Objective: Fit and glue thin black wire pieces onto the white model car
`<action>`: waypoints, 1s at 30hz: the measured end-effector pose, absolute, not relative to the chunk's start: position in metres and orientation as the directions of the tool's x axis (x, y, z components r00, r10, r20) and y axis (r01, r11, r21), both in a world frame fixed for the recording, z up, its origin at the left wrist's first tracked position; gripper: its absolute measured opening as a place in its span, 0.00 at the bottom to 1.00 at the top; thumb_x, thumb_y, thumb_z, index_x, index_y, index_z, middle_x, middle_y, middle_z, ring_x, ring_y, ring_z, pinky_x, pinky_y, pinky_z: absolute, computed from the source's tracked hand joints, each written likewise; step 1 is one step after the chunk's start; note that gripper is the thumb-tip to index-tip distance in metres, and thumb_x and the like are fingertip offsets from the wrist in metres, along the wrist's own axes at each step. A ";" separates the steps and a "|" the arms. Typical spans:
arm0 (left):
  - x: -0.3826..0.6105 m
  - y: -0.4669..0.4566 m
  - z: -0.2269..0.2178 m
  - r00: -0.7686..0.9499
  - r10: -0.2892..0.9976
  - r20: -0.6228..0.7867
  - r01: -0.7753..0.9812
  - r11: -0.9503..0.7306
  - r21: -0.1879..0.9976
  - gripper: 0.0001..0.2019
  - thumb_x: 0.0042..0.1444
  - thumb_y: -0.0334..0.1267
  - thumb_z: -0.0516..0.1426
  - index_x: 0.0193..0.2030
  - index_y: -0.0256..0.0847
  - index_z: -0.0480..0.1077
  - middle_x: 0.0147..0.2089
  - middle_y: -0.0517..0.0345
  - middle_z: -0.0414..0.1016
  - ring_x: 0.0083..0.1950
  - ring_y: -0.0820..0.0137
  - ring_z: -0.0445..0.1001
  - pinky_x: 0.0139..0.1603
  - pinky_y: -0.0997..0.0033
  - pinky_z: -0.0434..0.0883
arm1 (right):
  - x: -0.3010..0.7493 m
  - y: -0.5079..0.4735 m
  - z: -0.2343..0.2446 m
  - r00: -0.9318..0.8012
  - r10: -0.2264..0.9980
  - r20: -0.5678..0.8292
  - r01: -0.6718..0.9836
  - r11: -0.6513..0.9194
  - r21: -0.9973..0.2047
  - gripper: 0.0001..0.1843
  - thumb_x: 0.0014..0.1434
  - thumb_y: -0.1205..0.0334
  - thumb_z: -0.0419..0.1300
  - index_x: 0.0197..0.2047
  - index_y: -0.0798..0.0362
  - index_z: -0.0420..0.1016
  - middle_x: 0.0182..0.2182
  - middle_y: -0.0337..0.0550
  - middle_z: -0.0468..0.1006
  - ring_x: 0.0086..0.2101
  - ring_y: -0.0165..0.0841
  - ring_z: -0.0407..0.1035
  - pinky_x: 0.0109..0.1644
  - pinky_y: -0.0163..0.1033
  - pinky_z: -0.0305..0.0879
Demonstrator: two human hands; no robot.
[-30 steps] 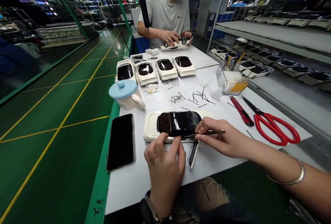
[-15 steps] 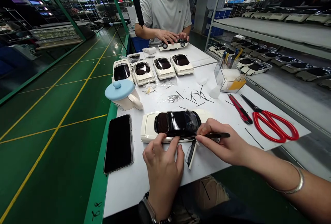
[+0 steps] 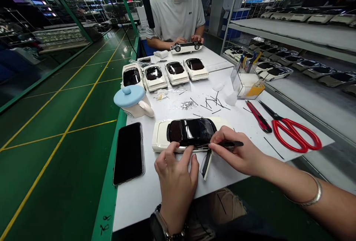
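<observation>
A cream model car (image 3: 162,131) with a black roof lies lengthwise before me, its near-side door (image 3: 206,165) swung out toward me. My left hand (image 3: 176,170) rests against the car's near side, fingers bent, their tips on the sill left of the door opening. In my right hand (image 3: 233,146) is a pair of black tweezers (image 3: 230,144), pinched between thumb and fingers. The tweezers point left into the doorway, close to my left fingertips. Whether anything sits between their tips is too small to make out.
On the left are a phone (image 3: 128,154) and a lidded mug (image 3: 133,102). Black strips (image 3: 215,104) lie scattered beyond the car. A red cutter (image 3: 258,116) and red-handled scissors (image 3: 294,133) lie right. Several model cars (image 3: 176,73) stand farther back, before a co-worker (image 3: 176,15).
My right hand and the tweezers have shifted slightly left along the doorway. My left hand stays on the car. Across the table, the co-worker's hand has come off the top of another model car.
</observation>
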State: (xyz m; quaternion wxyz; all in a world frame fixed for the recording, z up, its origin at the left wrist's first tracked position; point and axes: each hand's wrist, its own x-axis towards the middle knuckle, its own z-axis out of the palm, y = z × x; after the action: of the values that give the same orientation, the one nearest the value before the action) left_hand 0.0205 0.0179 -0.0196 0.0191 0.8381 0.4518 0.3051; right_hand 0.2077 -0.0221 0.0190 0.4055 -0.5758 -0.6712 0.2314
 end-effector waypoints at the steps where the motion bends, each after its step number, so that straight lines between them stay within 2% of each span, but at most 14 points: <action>1: 0.020 0.018 -0.020 0.408 0.768 0.493 0.746 -0.592 0.306 0.11 0.58 0.38 0.57 0.47 0.50 0.76 0.53 0.48 0.60 0.56 0.55 0.59 0.55 0.53 0.58 | 0.208 -0.022 0.019 -0.013 0.960 0.279 0.585 0.234 -0.776 0.08 0.64 0.60 0.53 0.33 0.51 0.61 0.30 0.42 0.73 0.29 0.29 0.68 0.30 0.36 0.64; 11: 0.020 0.019 -0.020 0.414 0.758 0.504 0.733 -0.606 0.308 0.10 0.59 0.38 0.57 0.46 0.49 0.76 0.53 0.47 0.59 0.56 0.55 0.59 0.56 0.52 0.58 | 0.207 -0.023 0.017 -0.090 0.934 0.346 0.601 0.328 -0.729 0.06 0.64 0.62 0.52 0.33 0.50 0.60 0.29 0.42 0.71 0.30 0.30 0.69 0.31 0.36 0.64; 19: 0.019 0.017 -0.019 0.415 0.763 0.496 0.744 -0.598 0.298 0.10 0.58 0.37 0.57 0.45 0.49 0.77 0.53 0.48 0.59 0.56 0.54 0.58 0.57 0.52 0.58 | 0.200 -0.025 0.018 -0.196 0.878 0.437 0.669 0.445 -0.595 0.08 0.63 0.66 0.50 0.31 0.51 0.56 0.27 0.40 0.68 0.25 0.27 0.62 0.27 0.34 0.59; 21: 0.019 0.017 -0.019 0.420 0.758 0.498 0.738 -0.605 0.299 0.10 0.58 0.37 0.57 0.45 0.49 0.76 0.53 0.48 0.59 0.56 0.54 0.59 0.57 0.52 0.58 | 0.197 -0.024 0.023 -0.153 0.907 0.392 0.669 0.387 -0.634 0.08 0.64 0.65 0.50 0.32 0.51 0.56 0.26 0.40 0.68 0.24 0.27 0.61 0.27 0.33 0.57; 25: 0.019 0.020 -0.019 0.420 0.761 0.494 0.708 -0.615 0.346 0.09 0.58 0.36 0.57 0.44 0.47 0.77 0.52 0.48 0.59 0.55 0.56 0.61 0.57 0.51 0.59 | 0.191 -0.015 0.039 0.011 0.974 0.224 0.640 0.166 -0.751 0.08 0.61 0.64 0.51 0.30 0.50 0.55 0.23 0.36 0.67 0.22 0.26 0.61 0.25 0.32 0.55; 30: 0.017 0.023 -0.016 0.419 0.785 0.456 0.645 -0.611 0.460 0.09 0.58 0.34 0.56 0.40 0.46 0.77 0.51 0.49 0.57 0.51 0.59 0.61 0.54 0.54 0.61 | 0.177 0.003 0.056 0.068 0.990 0.122 0.712 0.037 -0.702 0.08 0.57 0.68 0.52 0.30 0.50 0.54 0.19 0.32 0.63 0.19 0.26 0.57 0.23 0.32 0.49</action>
State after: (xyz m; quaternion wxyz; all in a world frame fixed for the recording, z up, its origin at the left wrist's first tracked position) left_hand 0.0165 0.0226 -0.0164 0.1072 0.8355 0.4279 0.3275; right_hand 0.1774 0.0025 0.0559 0.3177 -0.6582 -0.6463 0.2192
